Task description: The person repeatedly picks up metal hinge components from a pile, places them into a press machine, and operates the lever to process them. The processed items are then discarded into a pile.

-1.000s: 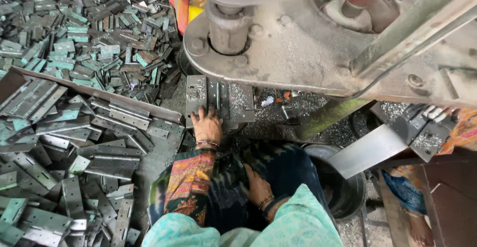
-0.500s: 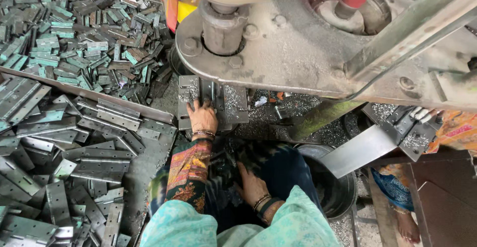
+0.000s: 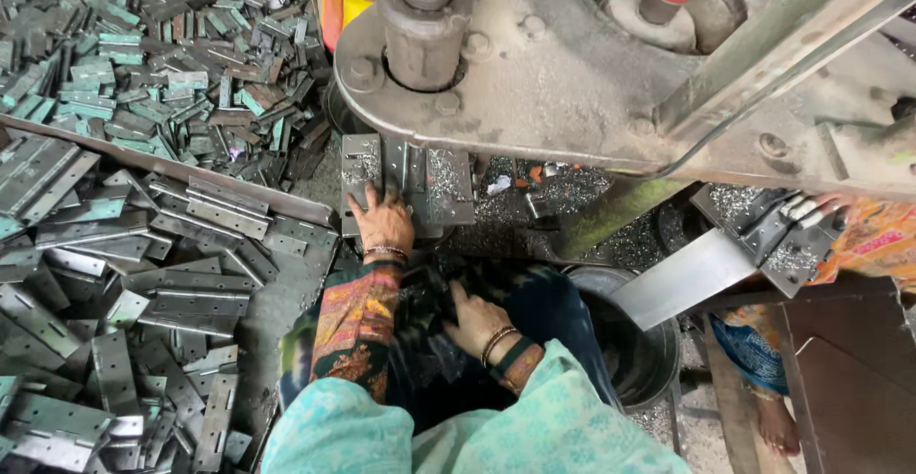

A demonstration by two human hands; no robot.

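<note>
Head view: the left hand (image 3: 382, 224) lies flat, fingers spread, holding nothing, on the hinge plate (image 3: 405, 183) at the near edge of the press bed (image 3: 572, 121). The plate's long axis runs left-right. The right hand (image 3: 477, 321) rests on the dark cloth (image 3: 429, 340) in the lap, farther away, loosely curled, empty.

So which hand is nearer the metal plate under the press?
The left hand: it rests on the metal plate beneath the press. The right hand sits farther back, in the person's lap on dark cloth, apart from the plate.
</note>
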